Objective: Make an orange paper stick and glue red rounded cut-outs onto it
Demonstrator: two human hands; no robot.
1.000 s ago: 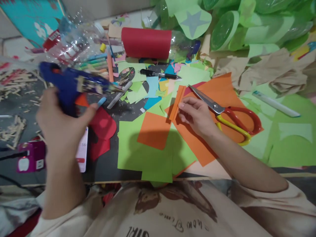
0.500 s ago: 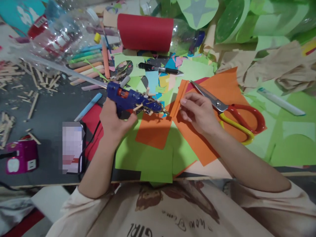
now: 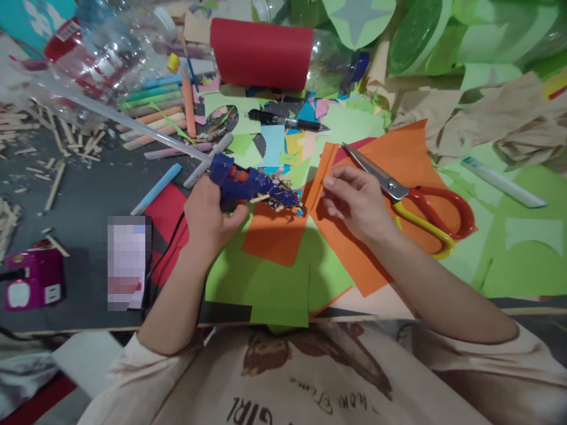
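glue gun in left hand, nozzle beside orange strip

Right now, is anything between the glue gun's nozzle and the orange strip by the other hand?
Nothing visible. The glue gun in the left hand points its nozzle at the lower end of the orange strip, close to it, over flat paper only. The right hand touches the strip's far side; the scissors lie beyond it.

L hand closed in a fist grip, wrist cocked up, forearm coming in from lower left. R hand palm down, fingers curled toward centre (thumb hidden), forearm in from lower right. Hands near, not touching.
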